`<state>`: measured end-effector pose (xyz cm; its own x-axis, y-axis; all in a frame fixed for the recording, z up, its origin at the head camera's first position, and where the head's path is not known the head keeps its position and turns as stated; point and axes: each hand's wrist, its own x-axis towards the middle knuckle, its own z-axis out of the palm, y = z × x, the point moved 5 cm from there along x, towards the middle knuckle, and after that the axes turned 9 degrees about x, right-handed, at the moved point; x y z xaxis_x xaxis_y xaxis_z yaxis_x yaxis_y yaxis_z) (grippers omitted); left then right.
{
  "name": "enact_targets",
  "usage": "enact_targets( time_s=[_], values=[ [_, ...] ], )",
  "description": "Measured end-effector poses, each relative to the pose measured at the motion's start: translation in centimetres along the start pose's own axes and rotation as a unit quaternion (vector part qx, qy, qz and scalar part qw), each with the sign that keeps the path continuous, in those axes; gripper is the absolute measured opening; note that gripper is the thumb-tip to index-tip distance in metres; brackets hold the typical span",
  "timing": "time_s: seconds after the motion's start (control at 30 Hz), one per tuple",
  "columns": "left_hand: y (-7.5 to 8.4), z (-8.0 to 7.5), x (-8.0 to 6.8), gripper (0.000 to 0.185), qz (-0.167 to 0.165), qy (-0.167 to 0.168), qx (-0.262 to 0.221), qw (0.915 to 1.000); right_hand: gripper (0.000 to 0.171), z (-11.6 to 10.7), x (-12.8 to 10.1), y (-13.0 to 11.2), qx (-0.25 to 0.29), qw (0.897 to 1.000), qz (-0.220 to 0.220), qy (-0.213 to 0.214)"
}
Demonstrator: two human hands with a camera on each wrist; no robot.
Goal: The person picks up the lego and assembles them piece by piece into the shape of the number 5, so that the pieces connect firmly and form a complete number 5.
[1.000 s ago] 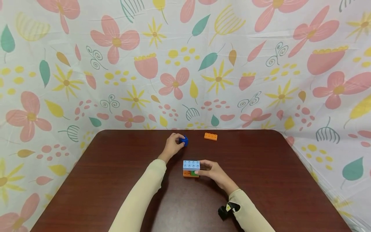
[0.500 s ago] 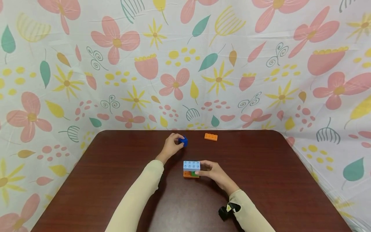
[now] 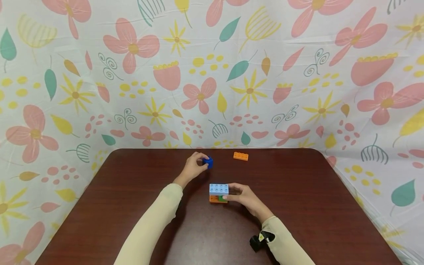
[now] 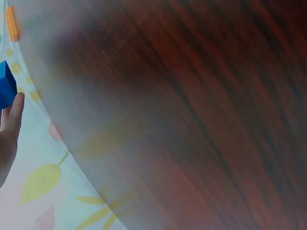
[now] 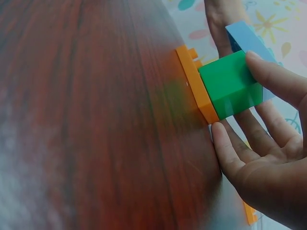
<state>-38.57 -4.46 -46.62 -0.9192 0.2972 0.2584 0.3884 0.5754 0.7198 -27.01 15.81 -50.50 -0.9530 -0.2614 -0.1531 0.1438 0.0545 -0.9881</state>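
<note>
A small brick stack [image 3: 218,193] stands mid-table: a light blue brick on top, a green brick [image 5: 231,84] under it, an orange plate [image 5: 195,82] at the bottom. My right hand [image 3: 239,195] grips the stack from its right side, fingers and thumb round the green and light blue bricks. Farther back, my left hand [image 3: 195,165] pinches a small dark blue brick [image 3: 208,162], which shows at the left edge of the left wrist view [image 4: 5,86]. Whether it rests on the table I cannot tell.
An orange flat brick [image 3: 240,156] lies near the table's far edge, right of the left hand. The dark wooden table [image 3: 298,206] is ringed by a flowered cloth backdrop [image 3: 212,73]. A black wrist camera [image 3: 258,241] sits on my right sleeve.
My left hand with the dark blue brick has drawn slightly left and toward me. The right hand and the stack have stayed put.
</note>
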Motion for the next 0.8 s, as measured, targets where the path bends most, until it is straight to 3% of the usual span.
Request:
enact_targets(
  time_s=[0.8],
  values=[
    [2.0, -1.7, -2.3, 0.019, 0.060, -0.019, -0.013, 0.9979, 0.049, 0.0, 0.1, 0.1, 0.004, 1.000, -0.008, -0.008]
  ],
)
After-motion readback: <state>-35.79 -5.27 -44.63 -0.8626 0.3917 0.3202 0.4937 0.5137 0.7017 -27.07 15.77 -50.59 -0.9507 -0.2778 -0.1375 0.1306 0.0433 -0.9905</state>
